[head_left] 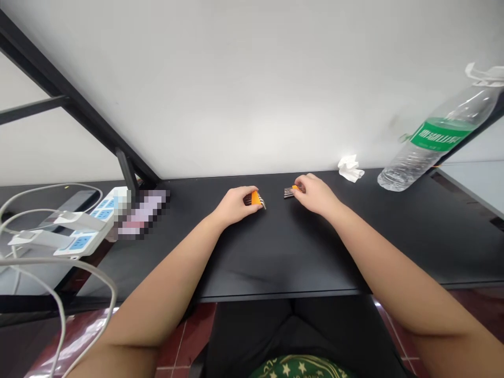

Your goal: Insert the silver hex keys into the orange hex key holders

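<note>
On the black tabletop (pixel 255 257), my left hand (pixel 235 205) pinches a hex key set (pixel 256 199) with an orange holder; thumb and fingers close on it from the left, and bent metal ends stick out to the right. A short gap away, my right hand (pixel 315 193) grips a second hex key set (pixel 290 192), also with orange on it. Its dark, parallel metal rods point left toward the other set. Fingers cover part of each holder.
At right, a large clear plastic bottle (pixel 429 142) with a green label leans by a crumpled white tissue (pixel 350 168). At left lie a white power strip (pixel 94 223) with plugs and cables, a phone (pixel 74 205) and a blurred-out item (pixel 144 212). A black metal frame (pixel 86 115) slopes beside the wall.
</note>
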Demonstrator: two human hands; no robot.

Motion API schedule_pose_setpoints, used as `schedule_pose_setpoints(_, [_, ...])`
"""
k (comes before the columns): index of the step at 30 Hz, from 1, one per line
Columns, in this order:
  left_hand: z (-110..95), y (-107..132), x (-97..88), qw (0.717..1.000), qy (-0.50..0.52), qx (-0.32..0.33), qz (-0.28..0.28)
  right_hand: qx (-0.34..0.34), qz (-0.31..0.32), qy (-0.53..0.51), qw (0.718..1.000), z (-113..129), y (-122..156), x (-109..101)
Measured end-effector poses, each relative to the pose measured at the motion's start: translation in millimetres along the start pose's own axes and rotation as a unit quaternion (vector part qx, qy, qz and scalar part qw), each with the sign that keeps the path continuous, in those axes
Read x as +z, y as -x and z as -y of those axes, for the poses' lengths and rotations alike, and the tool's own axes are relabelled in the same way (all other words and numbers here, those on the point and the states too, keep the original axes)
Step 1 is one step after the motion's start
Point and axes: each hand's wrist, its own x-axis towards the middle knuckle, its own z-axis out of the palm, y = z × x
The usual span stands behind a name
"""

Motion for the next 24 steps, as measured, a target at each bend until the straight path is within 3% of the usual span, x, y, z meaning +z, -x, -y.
schedule_pose_setpoints(5, [13.3, -5.6, 0.1, 0.999, -0.036, -0.03, -0.018, 0.021, 0.079, 0.071, 0.994, -15.8, -3.2, -0.3])
schedule_pose_setpoints(11, [20.7, -9.7, -2.0, 0.984, -0.162, -0.064, -0.042, -0.033, 0.093, 0.062, 0.993, 4.3, 3.1, 17.7])
schedule_pose_setpoints(15, [4.3, -4.2, -1.9, 0.979, -0.181, 0.007, -0.089, -0.096, 0.101, 0.03, 0.99, 21.4, 11.2, 23.1])
schedule_pose_setpoints(19, [-19.2, 4.2, 8.3, 0.984, -0.144, 0.099, 0.032, -0.168, 0.11, 0.01, 0.979, 31.1, 16.0, 26.1])
schedule_pose_setpoints(21, [-25.6, 5.9, 15.7, 0.982, -0.149, 0.093, 0.07, -0.181, 0.118, -0.007, 0.976, 34.0, 17.4, 27.6])
schedule_pose_setpoints(24, [-26.7, 4.7, 22.5, 0.981, -0.152, 0.079, 0.086, -0.193, 0.132, -0.034, 0.972, 37.0, 19.3, 28.6])
